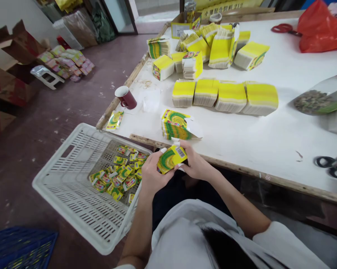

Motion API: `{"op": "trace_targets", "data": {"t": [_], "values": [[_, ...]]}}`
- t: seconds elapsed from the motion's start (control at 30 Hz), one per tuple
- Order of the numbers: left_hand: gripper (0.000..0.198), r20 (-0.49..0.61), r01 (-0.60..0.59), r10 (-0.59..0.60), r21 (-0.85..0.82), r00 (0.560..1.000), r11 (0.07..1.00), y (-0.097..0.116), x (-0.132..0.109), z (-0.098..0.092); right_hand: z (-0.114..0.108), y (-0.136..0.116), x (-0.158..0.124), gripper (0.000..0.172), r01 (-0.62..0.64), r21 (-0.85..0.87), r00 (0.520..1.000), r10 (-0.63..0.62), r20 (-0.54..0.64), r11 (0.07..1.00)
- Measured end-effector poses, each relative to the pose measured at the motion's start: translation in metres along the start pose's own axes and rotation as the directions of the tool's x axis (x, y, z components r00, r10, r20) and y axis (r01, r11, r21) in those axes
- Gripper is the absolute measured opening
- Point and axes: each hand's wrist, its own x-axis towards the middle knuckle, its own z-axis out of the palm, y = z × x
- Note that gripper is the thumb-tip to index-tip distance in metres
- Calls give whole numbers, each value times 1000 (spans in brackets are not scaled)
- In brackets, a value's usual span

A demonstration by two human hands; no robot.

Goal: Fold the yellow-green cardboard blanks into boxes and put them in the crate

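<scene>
Yellow-green carton [171,158], barcode uppermost, grasped by left hand [153,175] and right hand [196,166]. White basket [81,213] at 8 o'clock; brand print illegible.

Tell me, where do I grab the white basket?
Grab the basket by the long slot under the rim of its far wall, reaching in from the open floor side. That cut-out is shaped for fingers, and nothing blocks that wall; the opposite end is crowded by the person's arm.

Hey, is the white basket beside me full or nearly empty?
Nearly empty. The white basket holds a thin scatter of small yellow-green packs toward one end; most of its slotted floor shows bare.
</scene>
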Motion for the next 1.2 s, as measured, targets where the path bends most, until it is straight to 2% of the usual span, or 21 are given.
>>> {"op": "trace_targets", "data": {"t": [0.07,0.1,0.2,0.27,0.3,0.4,0.47,0.53,0.57,0.63,0.67,0.7,0.73,0.8,0.87,1.07,1.13,1.2], "values": [[52,-27,-4,5,8,1000,1000,1,-3,2,5,1,-1,79,-22,-2,1000,22,-22,1000],[52,-37,3,-3,4,999,1000,1,-5,3,7,1,-1,81,-21,-9,1000,21,-2,1000],[55,-48,46,-47,-23,998,999,-1,-12,6,9,0,2,64,5,-19,999,-4,53,1000],[56,-67,89,-92,-34,994,995,-2,-16,8,13,-3,4,49,0,-31,999,1,43,1000],[55,-81,112,-115,-37,990,993,-2,-18,9,16,-4,5,47,-11,-43,999,13,29,999],[49,-110,152,-156,-45,982,987,-7,-21,9,24,-5,9,63,-46,-38,999,47,19,998],[50,-143,201,-210,-74,967,977,-16,-24,6,22,-3,15,75,-66,-7,998,65,-21,998],[57,-266,294,-325,-151,907,944,-32,-27,0,11,3,25,68,-113,-34,982,106,-159,993],[64,-351,347,-392,-187,850,919,-41,-30,-4,3,7,32,58,-172,-83,956,146,-256,982],[87,-522,428,-465,-200,715,882,-60,-34,-12,-12,17,46,38,-340,-196,874,232,-428,920],[98,-572,464,-471,-171,672,869,-68,-36,-16,-19,23,53,33,-416,-237,839,270,-473,878],[101,-587,485,-482,-167,650,858,-75,-39,-19,-24,28,59,28,-474,-264,813,303,-497,840],[101,-574,497,-497,-173,650,850,-79,-41,-20,-28,33,64,26,-508,-279,800,326,-504,815],[92,-503,502,-535,-215,678,838,-79,-43,-18,-30,40,70,20,-525,-286,798,347,-493,801],[83,-430,499,-558,-254,710,829,-71,-44,-12,-30,44,74,17,-528,-288,800,354,-485,799],[67,-304,440,-559,-378,772,814,-41,-37,12,-29,38,78,28,-516,-242,796,355,-491,822],[64,-189,418,-570,-506,799,754,-37,-36,17,-28,30,74,27,-494,-227,797,333,-505,839],[64,5,413,-558,-676,830,610,-35,-33,22,-23,17,63,24,-448,-211,811,296,-505,869]]}}
